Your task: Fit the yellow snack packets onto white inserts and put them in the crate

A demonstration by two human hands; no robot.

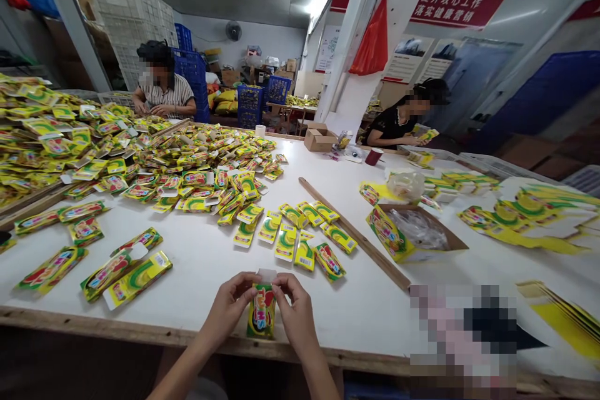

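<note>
A small green and yellow carton (262,312) printed "TWINS" stands upright near the table's front edge, its white top flap raised. My left hand (233,300) pinches its upper left side, thumb towards the front. On the opposite side, my right hand (293,301) grips the upper right edge with bent fingers. Just beyond my hands lie several similar cartons (285,241) in a loose group. More cartons (138,280) rest flat to the left, some with flaps showing. What is inside the held carton is hidden from me.
A large heap of cartons (201,162) covers the table's left and middle. One wooden strip (354,232) runs diagonally right of my hands. Beyond it sits a display box (417,234) holding clear plastic. Two people (166,90) work at the far side. Flattened yellow card (562,312) lies right.
</note>
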